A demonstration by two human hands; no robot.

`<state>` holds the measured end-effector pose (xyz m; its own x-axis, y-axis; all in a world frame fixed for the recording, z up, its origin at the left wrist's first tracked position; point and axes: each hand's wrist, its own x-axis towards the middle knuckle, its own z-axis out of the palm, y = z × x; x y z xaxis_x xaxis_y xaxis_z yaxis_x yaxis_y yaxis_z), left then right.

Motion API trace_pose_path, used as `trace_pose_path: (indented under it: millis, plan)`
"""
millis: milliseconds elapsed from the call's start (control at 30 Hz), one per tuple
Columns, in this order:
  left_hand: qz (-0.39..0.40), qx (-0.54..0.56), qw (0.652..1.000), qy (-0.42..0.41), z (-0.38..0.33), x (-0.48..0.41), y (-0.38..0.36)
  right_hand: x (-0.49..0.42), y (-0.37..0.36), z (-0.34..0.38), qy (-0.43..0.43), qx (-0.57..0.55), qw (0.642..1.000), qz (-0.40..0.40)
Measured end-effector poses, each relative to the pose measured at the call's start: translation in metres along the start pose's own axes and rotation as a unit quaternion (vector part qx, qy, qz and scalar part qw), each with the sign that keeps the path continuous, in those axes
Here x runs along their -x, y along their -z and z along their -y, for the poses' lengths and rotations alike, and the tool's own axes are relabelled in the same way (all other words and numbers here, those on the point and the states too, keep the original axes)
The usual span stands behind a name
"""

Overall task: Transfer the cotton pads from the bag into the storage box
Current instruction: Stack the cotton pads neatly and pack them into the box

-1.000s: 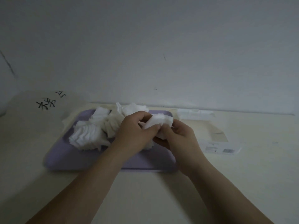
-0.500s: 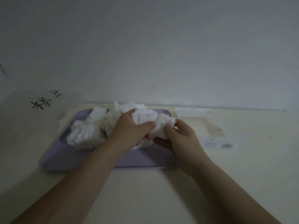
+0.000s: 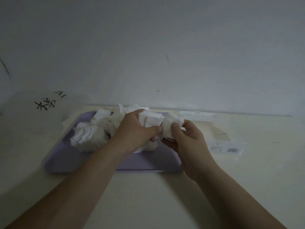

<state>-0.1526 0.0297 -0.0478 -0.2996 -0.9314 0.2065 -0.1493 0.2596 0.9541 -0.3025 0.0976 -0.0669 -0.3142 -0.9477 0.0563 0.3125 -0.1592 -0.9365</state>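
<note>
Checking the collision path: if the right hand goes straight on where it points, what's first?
Probably the stack of cotton pads in the left hand. The right hand, gripping its own wad of pads, points forward-left at it, almost touching. Depth is unclear.

Above the purple tray (image 3: 62, 161) on the counter (image 3: 148, 195), my left grip (image 3: 133, 134) holds a stack of cotton pads (image 3: 150, 119), my right grip (image 3: 189, 139) pinches a second stack (image 3: 173, 124) touching it, with loose pads (image 3: 89, 138) heaped on the tray's left.

The tray (image 3: 140, 164) sits on the bench (image 3: 148, 204), with cotton pads (image 3: 89, 138) heaped on its far left. Above its middle, the left hand (image 3: 135, 134) and right hand (image 3: 189, 142) each hold a stack (side by side). The bag (image 3: 227, 147) lies right of the tray.
</note>
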Motion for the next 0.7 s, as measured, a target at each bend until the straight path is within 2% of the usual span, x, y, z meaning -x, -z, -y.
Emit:
trace_pose_path:
  millis: [200, 333, 467, 600, 700]
  plan:
    - [-0.034, 0.044, 0.998, 0.042, -0.0042, -0.0066, 0.0077, -0.0037, 0.0028, -0.003, 0.028, 0.102, 0.993, -0.057]
    - [-0.016, 0.043, 0.998, 0.032, -0.0044, -0.0034, 0.0035, -0.0034, 0.0016, -0.0036, -0.001, 0.058, 0.998, -0.039]
    - [-0.056, 0.018, 0.998, 0.012, -0.0024, -0.0018, 0.0001, -0.0031, 0.0, -0.0053, 0.001, 0.052, 0.998, -0.038]
    - [0.04, 0.103, 0.993, 0.029, -0.0027, -0.0011, 0.0032, -0.0045, 0.0013, -0.0042, -0.009, 0.054, 0.998, -0.036]
    - [0.01, 0.06, 0.998, 0.026, 0.0015, -0.001, -0.0013, -0.0042, 0.0023, -0.0032, -0.014, 0.043, 0.999, -0.027]
